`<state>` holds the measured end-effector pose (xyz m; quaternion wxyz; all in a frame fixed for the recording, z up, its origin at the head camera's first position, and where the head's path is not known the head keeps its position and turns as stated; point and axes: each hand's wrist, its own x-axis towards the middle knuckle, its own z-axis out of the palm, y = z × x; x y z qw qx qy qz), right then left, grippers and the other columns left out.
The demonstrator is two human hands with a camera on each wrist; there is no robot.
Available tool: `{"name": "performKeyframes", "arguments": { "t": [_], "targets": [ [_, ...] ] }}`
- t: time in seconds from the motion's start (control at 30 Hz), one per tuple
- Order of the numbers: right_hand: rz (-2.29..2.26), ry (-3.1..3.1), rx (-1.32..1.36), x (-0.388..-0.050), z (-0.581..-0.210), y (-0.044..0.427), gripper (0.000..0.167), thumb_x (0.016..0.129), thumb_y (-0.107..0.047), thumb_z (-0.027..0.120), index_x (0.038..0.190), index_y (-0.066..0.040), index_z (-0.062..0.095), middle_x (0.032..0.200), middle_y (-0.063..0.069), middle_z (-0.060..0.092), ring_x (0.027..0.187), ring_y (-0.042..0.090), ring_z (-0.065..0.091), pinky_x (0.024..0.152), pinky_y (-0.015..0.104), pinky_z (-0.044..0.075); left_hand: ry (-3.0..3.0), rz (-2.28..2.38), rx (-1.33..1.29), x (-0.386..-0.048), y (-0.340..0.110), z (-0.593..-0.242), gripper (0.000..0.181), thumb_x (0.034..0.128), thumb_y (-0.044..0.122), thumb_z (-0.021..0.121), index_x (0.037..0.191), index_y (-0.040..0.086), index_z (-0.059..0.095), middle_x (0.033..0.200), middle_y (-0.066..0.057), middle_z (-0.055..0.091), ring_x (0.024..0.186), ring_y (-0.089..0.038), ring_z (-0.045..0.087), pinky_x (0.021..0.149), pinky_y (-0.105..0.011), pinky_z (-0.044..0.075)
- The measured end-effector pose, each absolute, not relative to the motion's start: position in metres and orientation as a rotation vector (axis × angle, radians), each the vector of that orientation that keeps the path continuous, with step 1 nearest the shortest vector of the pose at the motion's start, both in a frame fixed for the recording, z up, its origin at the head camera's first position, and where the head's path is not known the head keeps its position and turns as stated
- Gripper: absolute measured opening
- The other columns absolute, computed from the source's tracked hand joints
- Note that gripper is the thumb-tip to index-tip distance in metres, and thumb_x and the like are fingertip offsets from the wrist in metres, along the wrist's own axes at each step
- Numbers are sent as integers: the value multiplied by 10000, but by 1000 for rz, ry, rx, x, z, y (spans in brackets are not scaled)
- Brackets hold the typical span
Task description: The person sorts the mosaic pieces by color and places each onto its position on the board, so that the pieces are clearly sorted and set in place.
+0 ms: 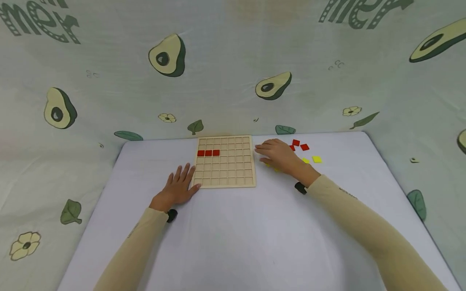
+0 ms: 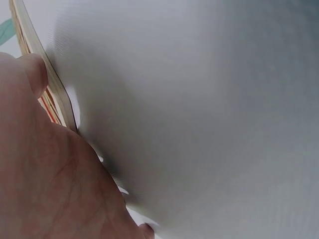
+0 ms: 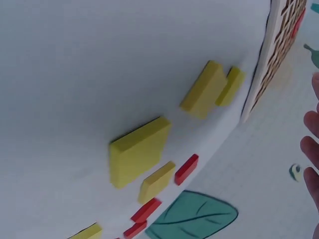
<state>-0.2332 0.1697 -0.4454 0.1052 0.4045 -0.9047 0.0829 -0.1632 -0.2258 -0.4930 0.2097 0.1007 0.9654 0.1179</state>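
A wooden grid board [image 1: 224,167] lies toward the far side of the table. Three red tiles [image 1: 208,153] sit side by side in its second row from the back, starting at the left edge. My left hand [image 1: 178,188] lies with spread, straight fingers against the board's front left corner, its thumb touching the frame. Just right of the board, my right hand [image 1: 280,157] hovers over the yellow tiles [image 3: 142,149], thumb apart from the fingers. Nothing shows in its grasp. In the right wrist view its fingertips [image 3: 311,144] appear at the right edge, above the table.
Loose red tiles [image 1: 304,147] lie beyond and right of my right hand, partly hidden by it. A yellow tile [image 1: 317,159] rests farthest right. The white table [image 1: 247,238] meets a hanging cloth [image 1: 225,97] with avocado prints at its back edge.
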Motion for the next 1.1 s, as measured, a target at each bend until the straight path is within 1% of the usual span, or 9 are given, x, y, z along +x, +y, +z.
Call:
{"name": "performKeyframes", "arguments": {
  "t": [0.1, 0.33, 0.5, 0.63, 0.77, 0.93, 1.1],
  "targets": [
    [286, -2672, 1165, -232, -447, 184, 482, 899, -146, 865, 1339, -10, 721, 1371, 115, 717, 1227, 317, 659, 1086, 484, 508, 2679, 300, 278, -163, -228, -493, 845, 1113, 541, 382, 1707, 100, -27, 1774, -163, -118, 1621, -421, -142, 1275, -633, -68],
    [348, -2653, 1114, -230, -452, 213, 475, 867, -101, 882, 1303, 16, 735, 1328, 138, 735, 1210, 350, 670, 1082, 516, 503, 2686, 356, 277, -160, -227, -484, 856, 1107, 538, 428, 1702, 54, 48, 1768, -212, -55, 1613, -469, -94, 1264, -669, -46],
    [369, -2697, 1022, -232, -460, 233, 484, 857, -101, 889, 1301, 16, 736, 1317, 139, 739, 1203, 361, 669, 1087, 543, 487, 2699, 344, 278, -162, -230, -490, 843, 1111, 523, 418, 1705, 68, 32, 1773, -192, -68, 1618, -450, -105, 1269, -656, -52],
    [343, -2795, 939, -233, -465, 246, 501, 890, -124, 865, 1343, 17, 707, 1357, 162, 715, 1271, 384, 637, 1106, 568, 467, 2708, 326, 289, -164, -231, -496, 844, 1113, 527, 405, 1704, 72, 11, 1773, -185, -86, 1619, -442, -118, 1270, -654, -53],
    [303, -2878, 887, -236, -469, 253, 551, 918, -166, 845, 1407, 11, 663, 1426, 180, 668, 1339, 408, 597, 1141, 592, 434, 2696, 336, 289, -163, -229, -491, 856, 1107, 534, 422, 1706, 73, 19, 1772, -189, -84, 1617, -446, -122, 1268, -656, -60],
    [287, -2925, 852, -242, -473, 253, 596, 926, -193, 843, 1447, 3, 629, 1462, 181, 641, 1336, 427, 584, 1144, 596, 433, 2687, 338, 286, -161, -227, -486, 844, 1113, 520, 424, 1704, 61, 34, 1772, -196, -69, 1617, -452, -111, 1269, -656, -54],
    [270, -2958, 840, -249, -474, 250, 622, 941, -216, 831, 1476, 1, 600, 1464, 190, 638, 1307, 417, 583, 1135, 590, 443, 2694, 339, 292, -161, -226, -488, 861, 1103, 553, 417, 1707, 74, 33, 1776, -182, -68, 1621, -440, -110, 1273, -646, -57]
  ]
}}
